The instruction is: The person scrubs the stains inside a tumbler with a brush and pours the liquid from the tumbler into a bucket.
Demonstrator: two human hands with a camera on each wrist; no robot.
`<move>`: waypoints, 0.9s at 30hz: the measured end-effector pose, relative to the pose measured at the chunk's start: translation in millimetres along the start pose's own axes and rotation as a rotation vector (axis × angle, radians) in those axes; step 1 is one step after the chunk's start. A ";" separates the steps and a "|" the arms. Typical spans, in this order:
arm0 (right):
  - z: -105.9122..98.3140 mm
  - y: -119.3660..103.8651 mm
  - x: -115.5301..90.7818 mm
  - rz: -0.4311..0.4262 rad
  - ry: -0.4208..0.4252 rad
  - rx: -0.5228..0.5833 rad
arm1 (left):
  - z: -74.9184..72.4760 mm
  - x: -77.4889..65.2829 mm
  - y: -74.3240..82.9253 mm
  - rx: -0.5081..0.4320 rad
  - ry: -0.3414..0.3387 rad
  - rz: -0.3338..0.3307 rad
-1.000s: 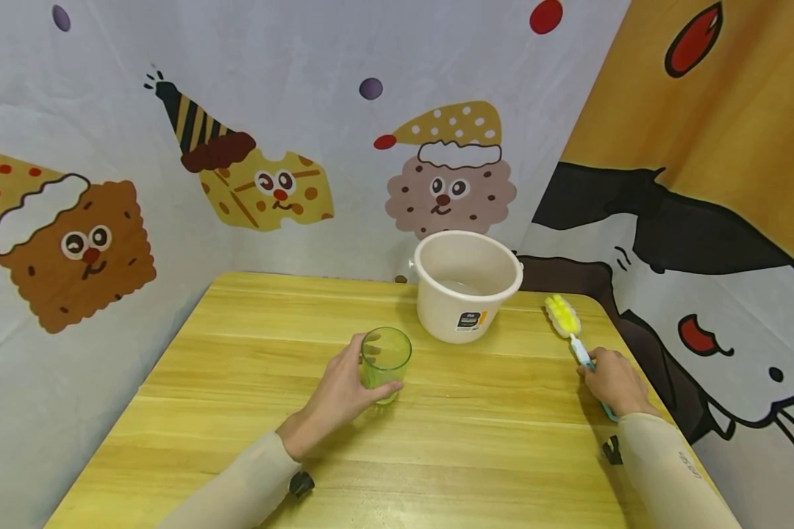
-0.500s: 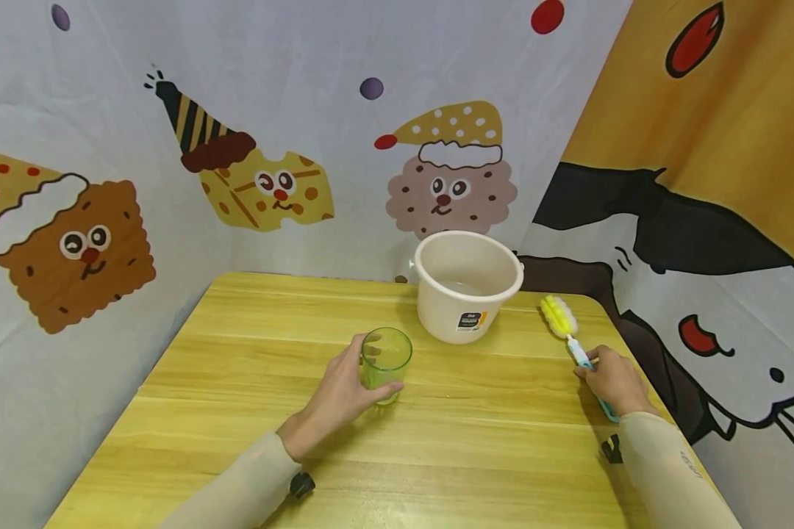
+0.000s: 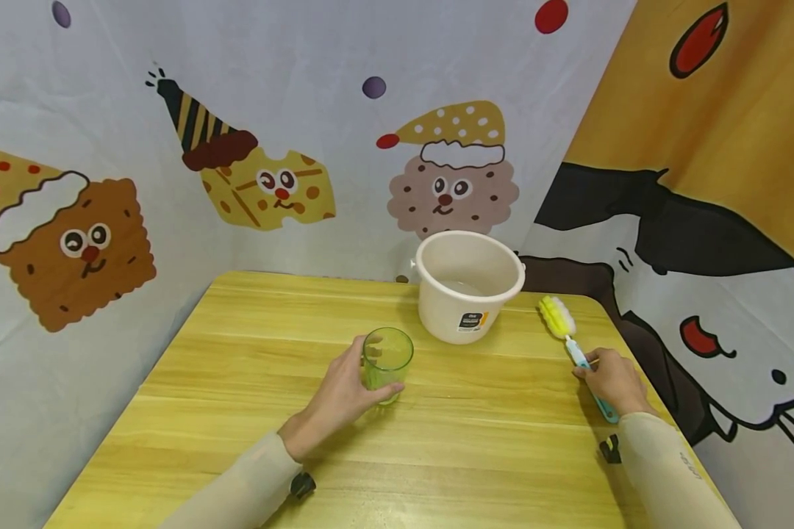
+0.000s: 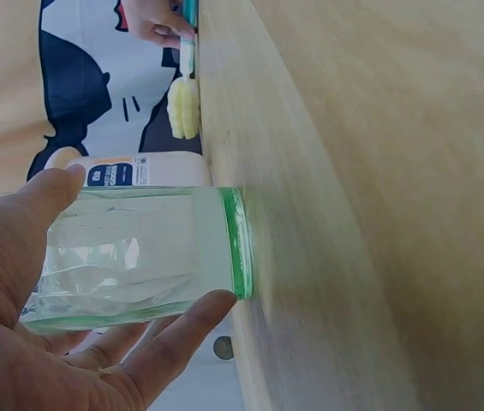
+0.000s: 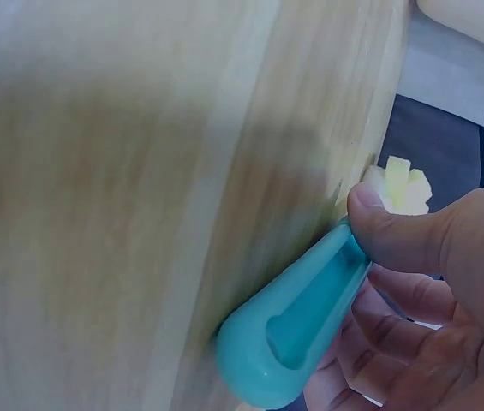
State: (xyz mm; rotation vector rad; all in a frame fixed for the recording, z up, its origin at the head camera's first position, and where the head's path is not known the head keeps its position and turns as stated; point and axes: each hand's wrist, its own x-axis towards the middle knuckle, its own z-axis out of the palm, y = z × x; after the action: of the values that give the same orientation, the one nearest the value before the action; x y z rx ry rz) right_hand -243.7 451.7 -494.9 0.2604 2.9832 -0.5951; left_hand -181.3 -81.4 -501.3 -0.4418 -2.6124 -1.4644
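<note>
A clear green drinking glass [image 3: 387, 356] stands upright near the middle of the wooden table. My left hand [image 3: 344, 386] grips it from the left, thumb on the near side and fingers round the far side. In the left wrist view the green base of the glass [image 4: 139, 248] is right at the tabletop. At the table's right side my right hand [image 3: 614, 380] pinches the teal-and-white handle of a bottle brush [image 3: 557, 317] between thumb and fingers. Its yellow-and-white sponge head points to the back. The teal handle end [image 5: 289, 325] lies close over the wood in the right wrist view.
A cream bucket [image 3: 459, 316] with a label stands at the back, between the glass and the brush. The wooden table [image 3: 251, 353] meets a white cartoon-print curtain [image 3: 304, 44] behind, with an orange and black print on the right.
The brush has turned slightly in my right hand, its head shifting a little left and showing more white on its right side. The left hand and glass hold still.
</note>
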 end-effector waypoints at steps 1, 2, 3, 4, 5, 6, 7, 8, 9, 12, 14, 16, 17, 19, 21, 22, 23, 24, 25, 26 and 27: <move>0.2 -0.4 -0.3 0.000 0.001 0.002 | -0.2 -0.2 -0.1 -0.006 -0.002 0.001; 0.1 -1.0 -0.6 0.000 0.005 0.001 | -0.3 -0.3 -0.5 -0.008 -0.003 0.002; 0.1 -1.3 -0.5 0.000 0.004 0.004 | -0.4 -0.4 -0.9 -0.011 -0.005 0.005; 0.5 -1.6 -0.6 -0.001 0.007 0.003 | -0.5 -0.4 -1.2 -0.014 -0.006 0.006; 0.5 -1.8 -0.5 -0.002 0.008 0.004 | -0.7 -0.4 -1.5 -0.013 -0.007 0.009; 0.7 -2.1 -0.6 -0.002 0.010 0.004 | -0.7 -0.3 -1.7 -0.011 -0.007 0.012; 1.1 -2.2 -0.6 -0.003 0.011 0.003 | -0.6 -0.2 -2.2 -0.009 -0.008 0.014; 1.1 -2.6 -0.7 -0.001 0.013 0.003 | -0.7 -0.1 -2.4 -0.007 -0.010 0.013; 1.2 -2.7 -0.6 0.000 0.015 0.004 | -0.8 -0.1 -2.4 -0.005 -0.013 0.010; 1.1 -4.1 -1.1 0.007 0.022 0.009 | -1.0 0.0 -2.3 0.000 -0.020 0.000; 0.4 -5.7 -1.6 0.017 0.023 0.014 | -1.2 0.1 -2.1 0.002 -0.020 -0.002; 0.1 -7.1 -1.9 0.025 0.023 0.014 | -1.0 0.0 -2.0 0.006 -0.015 0.001; 0.1 -7.8 -2.0 0.030 0.022 0.014 | -0.8 0.0 -2.0 0.008 -0.013 0.002; 0.1 -9.0 -2.3 0.040 0.021 0.012 | -0.5 0.1 -2.0 0.010 -0.010 0.004; 0.8 -9.3 -2.4 0.049 0.021 0.010 | 0.0 0.1 -2.2 0.010 -0.010 -0.001; 1.1 -9.2 -2.3 0.053 0.021 0.010 | 0.0 0.1 -2.2 0.009 -0.012 -0.004; 1.4 -9.3 -2.1 0.058 0.023 0.011 | 0.2 0.2 -2.4 0.010 -0.011 -0.005; 1.7 -9.4 -2.2 0.062 0.025 0.010 | 0.2 0.2 -2.3 0.008 -0.011 -0.004; 2.1 -9.4 -2.1 0.065 0.029 0.010 | 0.4 0.3 -2.6 0.008 -0.010 -0.003; 2.6 -9.6 -2.0 0.068 0.032 0.009 | 0.3 0.3 -2.6 0.007 -0.010 -0.002; 2.8 -9.7 -1.7 0.068 0.036 0.009 | -0.1 0.2 -2.4 0.006 -0.012 -0.003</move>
State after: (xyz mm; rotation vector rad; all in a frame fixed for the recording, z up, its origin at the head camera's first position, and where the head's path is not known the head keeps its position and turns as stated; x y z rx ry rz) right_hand -243.6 441.5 -493.7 0.3758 2.9927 -0.6029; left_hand -182.2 -82.6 -503.1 -0.4478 -2.6274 -1.4583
